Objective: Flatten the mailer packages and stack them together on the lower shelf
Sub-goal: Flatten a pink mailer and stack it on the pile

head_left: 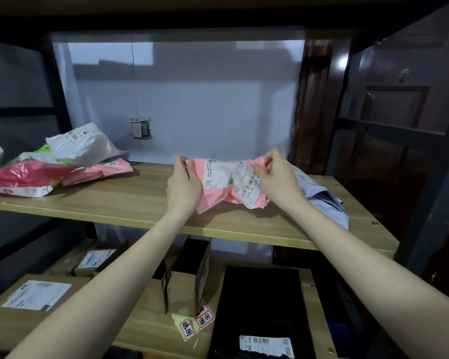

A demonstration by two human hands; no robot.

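A crumpled pink mailer (227, 185) with a white shipping label is held just above the wooden shelf board (130, 200). My left hand (183, 185) grips its left end and my right hand (276, 177) pinches its upper right corner. A grey-blue mailer (324, 203) lies on the shelf under and behind my right wrist. At the shelf's left lies a loose pile: a white mailer (84, 145) on top, a pink one (106, 171) and a red one (21, 177).
The shelf below holds brown cardboard boxes (34, 299) with labels at the left, a small dark open box (192, 270) in the middle and a black mailer (259, 307) at the right. Dark metal uprights (430, 203) frame the rack. A wall socket (141, 128) sits behind.
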